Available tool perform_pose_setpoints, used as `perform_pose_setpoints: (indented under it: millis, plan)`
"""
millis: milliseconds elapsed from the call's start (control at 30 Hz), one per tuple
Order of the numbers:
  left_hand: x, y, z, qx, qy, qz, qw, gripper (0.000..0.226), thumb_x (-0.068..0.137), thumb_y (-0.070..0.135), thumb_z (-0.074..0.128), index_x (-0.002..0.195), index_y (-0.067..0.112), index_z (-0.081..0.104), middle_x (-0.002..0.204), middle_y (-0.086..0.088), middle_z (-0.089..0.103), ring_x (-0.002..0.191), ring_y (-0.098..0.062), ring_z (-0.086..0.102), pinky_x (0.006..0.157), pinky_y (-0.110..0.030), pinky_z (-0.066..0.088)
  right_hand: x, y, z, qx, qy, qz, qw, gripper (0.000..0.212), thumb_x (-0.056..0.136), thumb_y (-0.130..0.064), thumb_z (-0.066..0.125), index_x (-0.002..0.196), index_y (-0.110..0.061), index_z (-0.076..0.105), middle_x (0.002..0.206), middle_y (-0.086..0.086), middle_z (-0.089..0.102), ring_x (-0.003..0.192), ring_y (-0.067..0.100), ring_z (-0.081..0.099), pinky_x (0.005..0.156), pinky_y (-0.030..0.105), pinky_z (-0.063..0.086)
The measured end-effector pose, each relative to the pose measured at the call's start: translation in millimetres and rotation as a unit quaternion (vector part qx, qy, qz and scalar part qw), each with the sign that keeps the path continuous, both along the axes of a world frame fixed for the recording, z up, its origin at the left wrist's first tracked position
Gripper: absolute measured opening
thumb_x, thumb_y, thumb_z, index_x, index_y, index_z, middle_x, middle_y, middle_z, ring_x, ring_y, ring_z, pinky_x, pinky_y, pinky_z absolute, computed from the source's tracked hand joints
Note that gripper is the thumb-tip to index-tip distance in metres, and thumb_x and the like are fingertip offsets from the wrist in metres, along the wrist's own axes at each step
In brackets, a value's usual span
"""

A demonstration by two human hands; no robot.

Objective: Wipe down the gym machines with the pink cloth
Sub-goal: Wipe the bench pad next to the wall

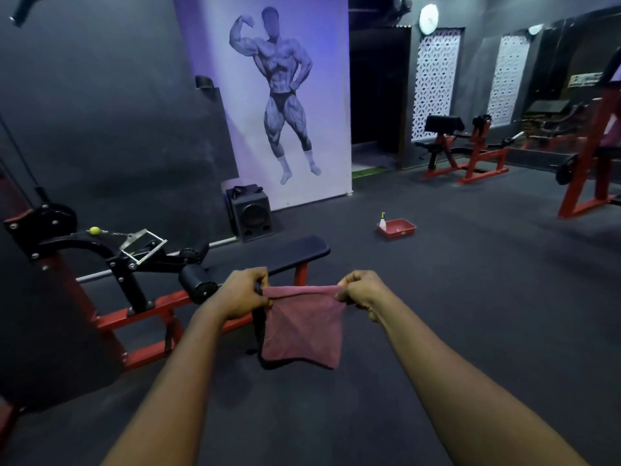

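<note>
- No text, brand or number can be read in the head view.
- Lines of print are seen on a wall sign (586,79) at the far right, but the lettering is too small and blurred to be read.

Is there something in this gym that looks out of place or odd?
A red tray, a small bottle at its corner, sits alone on the open floor, away from any machine. Nothing looks spilled or broken.

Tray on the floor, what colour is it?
The tray is red, clearest in the head view, beside a small bottle.
</note>
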State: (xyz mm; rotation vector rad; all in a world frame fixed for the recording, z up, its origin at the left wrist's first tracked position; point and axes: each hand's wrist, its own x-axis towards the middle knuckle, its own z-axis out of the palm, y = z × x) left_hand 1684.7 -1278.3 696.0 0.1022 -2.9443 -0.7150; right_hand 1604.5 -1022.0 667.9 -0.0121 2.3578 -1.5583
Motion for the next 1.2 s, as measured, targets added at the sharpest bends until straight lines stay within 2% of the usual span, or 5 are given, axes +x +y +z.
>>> perform_pose_setpoints:
  millis: [100,200,567,933,1200]
  plan:
    - [-51.2,6.3,-4.1,0.003,-0.012,0.024,1.000,0.032,0.070,0.005,0.079,0.073,0.020,0.051,0.068,0.008,0.062,0.060,-0.004,0.053,0.056,-0.017,0.042,-72.3,-0.7,7.8,0.038,0.018,0.023,0.999,0.025,0.067,0.000,0.088,0.068,-0.017,0.069,0.075,0.006,0.072,0.070,0.019,0.066,0.067,0.037,0.061]
    - [-108.6,10.1,-6.0,0.001,-0.023,0.031,0.999,0.030,0.070,0.005,0.073,0.084,0.025,0.057,0.074,0.007,0.066,0.064,-0.008,0.054,0.068,-0.029,0.050,-138.3,-3.3,13.9,0.069,0.042,0.084,0.993,0.019,0.075,-0.009,0.088,0.085,-0.020,0.076,0.085,0.001,0.070,0.075,0.013,0.063,0.059,0.018,0.048]
    - [-363.5,-15.4,-43.6,0.049,-0.072,0.086,0.992,0.037,0.068,0.037,0.092,0.075,0.012,0.065,0.072,0.001,0.066,0.071,-0.014,0.059,0.062,-0.029,0.043,-403.7,-39.8,-18.2,0.119,0.128,0.102,0.979,0.009,0.085,-0.016,0.077,0.093,-0.021,0.075,0.087,-0.002,0.066,0.085,0.015,0.062,0.072,0.024,0.049]
    - [-641.4,-55.9,-41.9,0.001,-0.130,0.113,0.985,0.041,0.064,0.002,0.084,0.098,0.017,0.067,0.093,0.001,0.067,0.088,-0.019,0.064,0.064,-0.024,0.054,-685.1,-88.5,-20.6,0.141,0.086,0.169,0.972,0.017,0.084,-0.014,0.080,0.091,-0.028,0.075,0.102,0.006,0.072,0.091,0.020,0.068,0.071,0.027,0.057]
    - [-820.8,-66.7,-84.6,0.023,-0.108,0.221,0.969,0.014,0.075,0.010,0.078,0.089,0.012,0.075,0.088,-0.007,0.067,0.079,-0.017,0.059,0.056,-0.018,0.037,-900.5,-119.6,-74.1,0.124,0.058,0.259,0.956,0.013,0.088,-0.016,0.079,0.086,-0.028,0.076,0.102,0.003,0.074,0.099,0.018,0.069,0.084,0.029,0.058]
